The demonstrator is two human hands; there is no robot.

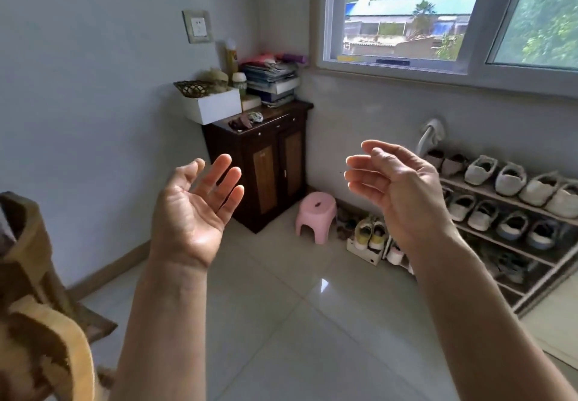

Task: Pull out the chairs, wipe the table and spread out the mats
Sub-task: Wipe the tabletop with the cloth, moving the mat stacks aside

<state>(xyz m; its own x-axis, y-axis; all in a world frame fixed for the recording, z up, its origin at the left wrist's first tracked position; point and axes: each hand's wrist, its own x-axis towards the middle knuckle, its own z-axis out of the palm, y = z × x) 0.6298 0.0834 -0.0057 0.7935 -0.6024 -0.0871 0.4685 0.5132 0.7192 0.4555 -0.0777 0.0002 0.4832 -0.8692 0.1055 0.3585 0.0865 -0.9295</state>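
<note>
Wooden slats of a chair [37, 291], brown and yellowish and blurred by nearness, are seen at the far left edge, standing on the pale glossy tiled floor [297, 322] close to the grey wall; no hand is touching it. A wall socket [197, 26] is mounted higher up on that same wall.

Just right of the chair, the left hand [194, 210] is raised in mid-air with the palm turned upward and toward the camera. Its fingers [219, 172] are spread and only slightly bent, and nothing is held in them.

Behind the left hand, in the corner of the room, a dark wooden cabinet [269, 166] with two lighter door panels is placed. On its top are seen a white box [215, 108], a small woven basket [190, 88], a stack of books and papers [272, 81] and a yellow bottle [232, 56]. A pink plastic stool [316, 216] is set on the floor just beside the cabinet's right side.

The right hand [397, 178] is held up at about the same height as the left, well apart from it, with the palm facing leftward. Its fingers [359, 175] are loosely extended and close together, and nothing is gripped.

A window [406, 13] is set in the wall above, through which blue-green roofs and trees are visible. Below it, at the far right, a tiered shoe rack [531, 263] is filled with rows of light-coloured shoes [509, 178], and further pairs are left on the floor between the stool and the rack.
</note>
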